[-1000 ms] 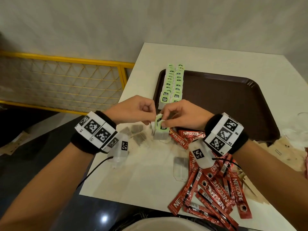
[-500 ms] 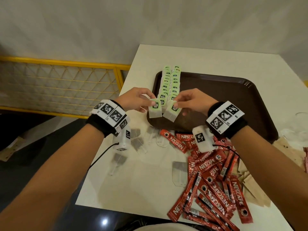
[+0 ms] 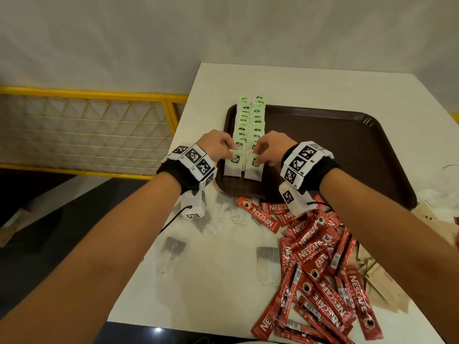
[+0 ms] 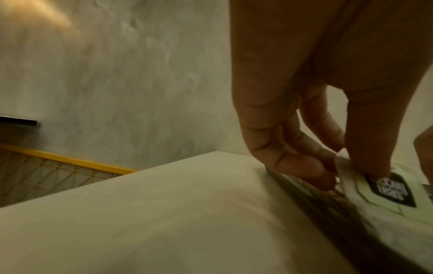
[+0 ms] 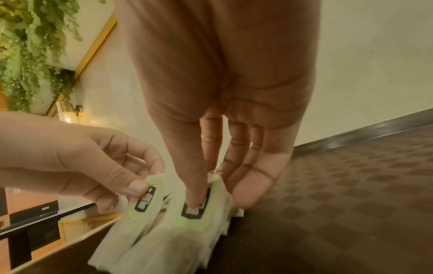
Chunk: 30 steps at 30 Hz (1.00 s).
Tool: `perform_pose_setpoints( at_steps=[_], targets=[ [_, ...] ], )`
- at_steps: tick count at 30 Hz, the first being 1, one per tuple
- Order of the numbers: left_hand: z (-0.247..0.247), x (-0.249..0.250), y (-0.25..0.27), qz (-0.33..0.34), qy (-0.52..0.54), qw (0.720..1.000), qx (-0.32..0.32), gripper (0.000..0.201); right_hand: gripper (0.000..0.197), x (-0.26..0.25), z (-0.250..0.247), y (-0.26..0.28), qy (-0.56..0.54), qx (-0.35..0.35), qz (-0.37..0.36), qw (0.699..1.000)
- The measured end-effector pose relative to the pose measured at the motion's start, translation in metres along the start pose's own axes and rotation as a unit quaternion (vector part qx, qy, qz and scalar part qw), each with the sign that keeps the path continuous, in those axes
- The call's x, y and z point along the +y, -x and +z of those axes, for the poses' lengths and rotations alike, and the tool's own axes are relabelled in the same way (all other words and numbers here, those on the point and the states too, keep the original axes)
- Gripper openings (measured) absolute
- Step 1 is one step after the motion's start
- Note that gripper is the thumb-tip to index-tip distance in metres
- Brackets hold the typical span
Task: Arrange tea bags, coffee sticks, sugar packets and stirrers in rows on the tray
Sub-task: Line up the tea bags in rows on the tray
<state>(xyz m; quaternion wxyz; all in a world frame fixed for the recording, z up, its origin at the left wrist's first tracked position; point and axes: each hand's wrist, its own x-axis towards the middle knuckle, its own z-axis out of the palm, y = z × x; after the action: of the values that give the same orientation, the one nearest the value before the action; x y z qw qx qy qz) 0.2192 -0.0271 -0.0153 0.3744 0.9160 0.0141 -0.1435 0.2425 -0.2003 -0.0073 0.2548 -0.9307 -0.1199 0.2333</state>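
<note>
Each hand point(image 3: 218, 147) point(image 3: 270, 150) pinches a tea bag point(image 3: 233, 165) point(image 3: 254, 167) on the tray point(image 3: 347, 150); a bump could mess up both rows.

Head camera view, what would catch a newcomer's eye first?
Two rows of green-tagged tea bags run down the left part of the brown tray; the left hand and right hand each pinch the nearest bag. Red coffee sticks sprawl on the table in front of the tray.
</note>
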Motion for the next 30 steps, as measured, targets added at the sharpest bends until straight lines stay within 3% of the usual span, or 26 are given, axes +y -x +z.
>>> perform_pose_setpoints(
  at_steps=[12,15,20,24,30],
  targets=[
    [0.010,0.003,-0.007,0.019,-0.060,0.997,0.036,0.030,0.032,0.004,-0.001,-0.001,0.025,0.028,-0.008,0.999],
    [0.006,0.001,0.001,0.040,-0.068,0.996,0.045,0.031,0.026,0.007,-0.004,0.007,-0.002,-0.003,0.007,1.000],
    [0.007,-0.001,0.014,0.032,-0.154,0.987,-0.034,0.050,0.033,0.002,-0.001,0.021,0.059,-0.112,0.030,0.992],
    [0.015,0.003,0.015,0.024,-0.198,0.978,-0.058,0.056,0.046,-0.009,0.005,0.022,0.132,-0.116,0.014,0.984],
    [0.019,0.006,0.015,0.018,-0.199,0.979,-0.041,0.050,0.045,-0.013,0.008,0.020,0.159,-0.099,0.004,0.982]
  ],
)
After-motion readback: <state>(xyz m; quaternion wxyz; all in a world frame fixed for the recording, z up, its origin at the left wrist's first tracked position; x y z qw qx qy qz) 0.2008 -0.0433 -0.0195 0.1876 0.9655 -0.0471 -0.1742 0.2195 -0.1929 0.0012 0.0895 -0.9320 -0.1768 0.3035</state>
